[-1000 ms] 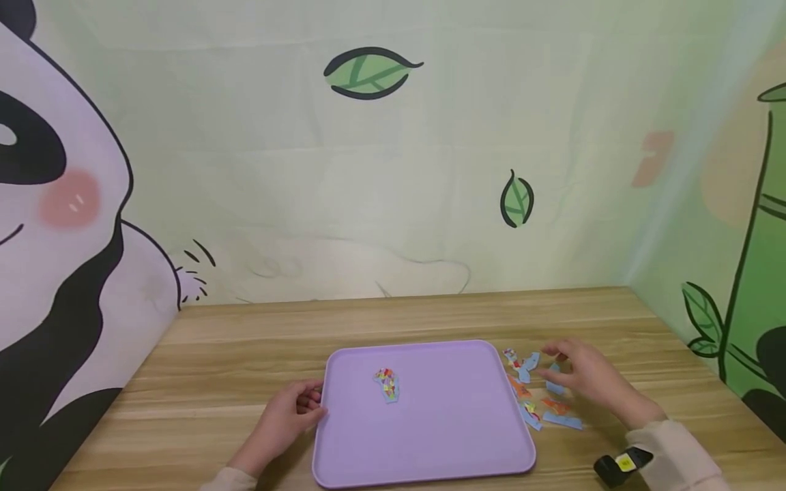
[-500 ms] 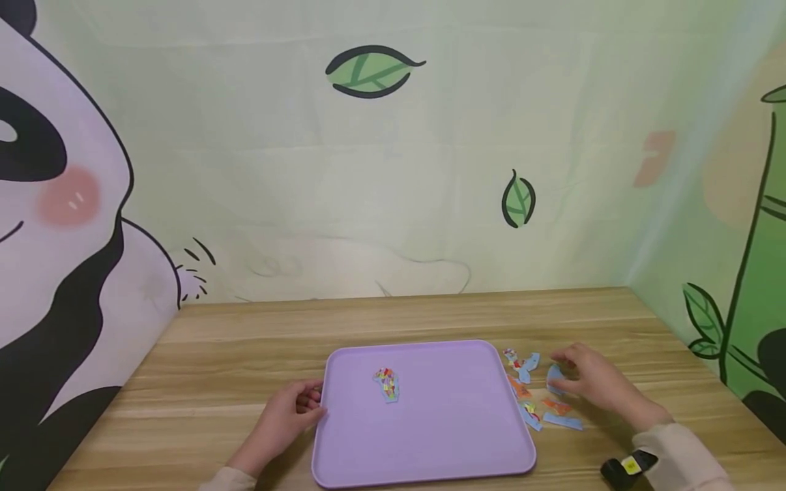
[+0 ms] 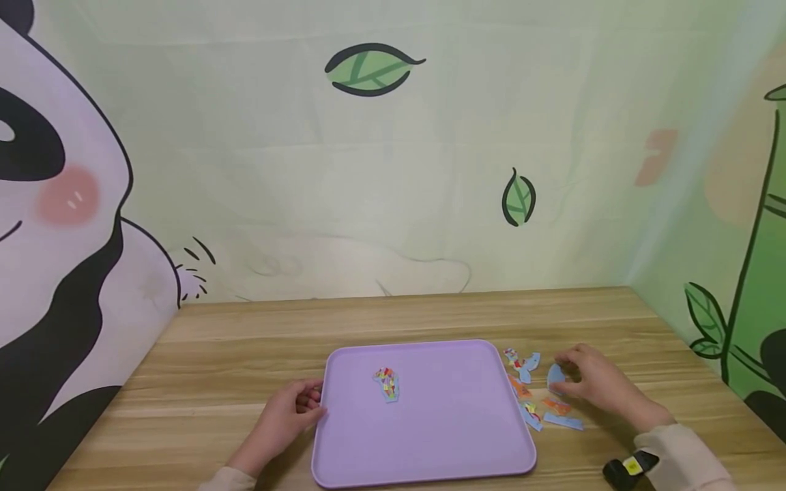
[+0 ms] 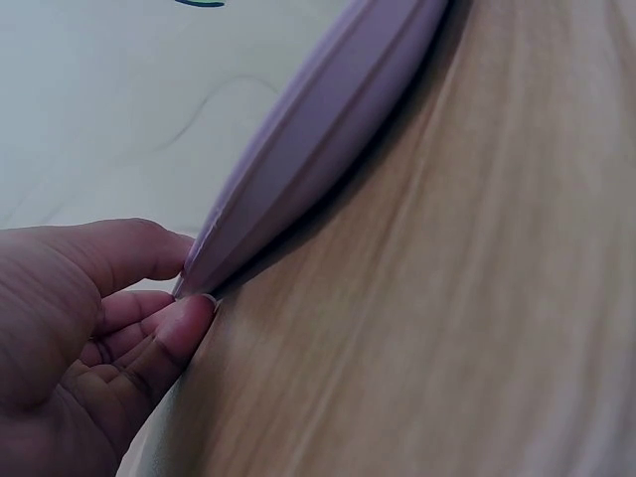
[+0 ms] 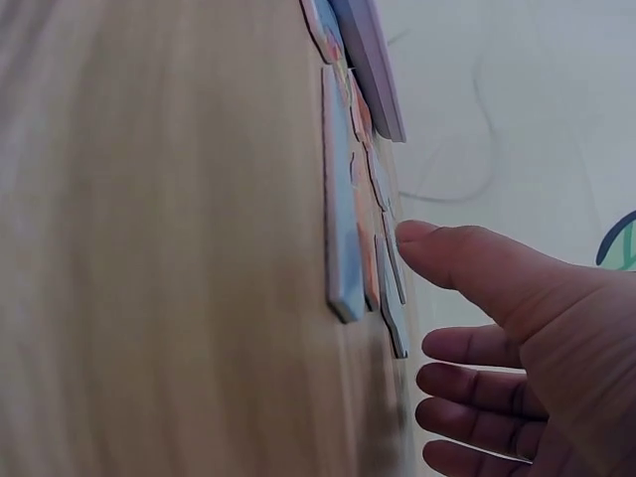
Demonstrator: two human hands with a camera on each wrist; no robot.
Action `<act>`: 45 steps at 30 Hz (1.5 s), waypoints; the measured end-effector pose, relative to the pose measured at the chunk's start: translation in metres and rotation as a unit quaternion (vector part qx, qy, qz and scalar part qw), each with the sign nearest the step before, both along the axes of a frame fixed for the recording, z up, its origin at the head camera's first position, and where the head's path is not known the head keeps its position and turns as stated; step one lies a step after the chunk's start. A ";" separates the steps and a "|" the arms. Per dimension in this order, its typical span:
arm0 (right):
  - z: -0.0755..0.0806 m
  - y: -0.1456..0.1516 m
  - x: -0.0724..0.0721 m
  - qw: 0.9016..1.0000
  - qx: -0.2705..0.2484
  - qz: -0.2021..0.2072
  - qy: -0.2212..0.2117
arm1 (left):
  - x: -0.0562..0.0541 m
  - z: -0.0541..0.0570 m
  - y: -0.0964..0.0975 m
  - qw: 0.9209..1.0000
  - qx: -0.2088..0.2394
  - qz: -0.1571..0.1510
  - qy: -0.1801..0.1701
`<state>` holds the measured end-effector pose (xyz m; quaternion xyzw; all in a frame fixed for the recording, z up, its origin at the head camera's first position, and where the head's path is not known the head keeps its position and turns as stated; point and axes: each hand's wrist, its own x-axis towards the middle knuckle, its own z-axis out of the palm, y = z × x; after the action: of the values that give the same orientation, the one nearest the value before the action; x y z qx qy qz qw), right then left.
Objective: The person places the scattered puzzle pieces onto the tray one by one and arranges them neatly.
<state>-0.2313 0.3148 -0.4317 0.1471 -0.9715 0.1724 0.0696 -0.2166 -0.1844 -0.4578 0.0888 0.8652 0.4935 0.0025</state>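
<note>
A light-purple tray (image 3: 424,436) lies on the table, a small multicoloured puzzle piece (image 3: 387,386) on its upper left. My left hand (image 3: 287,417) holds the tray's left rim between thumb and fingers; the left wrist view shows the thumb (image 4: 189,326) at the rim edge. Beyond the tray's right side, my right hand (image 3: 602,382) is over a pale-blue puzzle piece (image 3: 555,376). Its thumb (image 5: 432,248) and fingers stand apart with that piece between them in the head view; whether they touch it cannot be told.
Several puzzle pieces lie beside the tray: a blue one with a forked end (image 3: 527,368), orange ones (image 3: 557,406) and a blue strip (image 3: 563,421). A black device with a yellow label (image 3: 632,466) is at the right wrist. A printed wall backdrop (image 3: 417,170) stands behind the table.
My right hand has shifted slightly right and down, its fingers drawing closer about the pale-blue puzzle piece, which now shows more fully. The left hand and tray have stayed put.
</note>
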 end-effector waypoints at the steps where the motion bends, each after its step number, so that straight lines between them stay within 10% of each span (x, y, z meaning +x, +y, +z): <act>1: 0.000 0.000 0.000 1.000 0.001 -0.002 -0.002 | 0.000 0.000 0.000 1.000 -0.001 0.002 -0.001; 45: -0.003 -0.002 0.000 1.000 -0.020 -0.003 -0.018 | -0.001 0.000 0.001 1.000 -0.011 0.014 -0.001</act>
<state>-0.2310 0.3125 -0.4347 0.1399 -0.9693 0.1946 0.0556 -0.2179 -0.1835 -0.4583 0.0766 0.8715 0.4843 -0.0026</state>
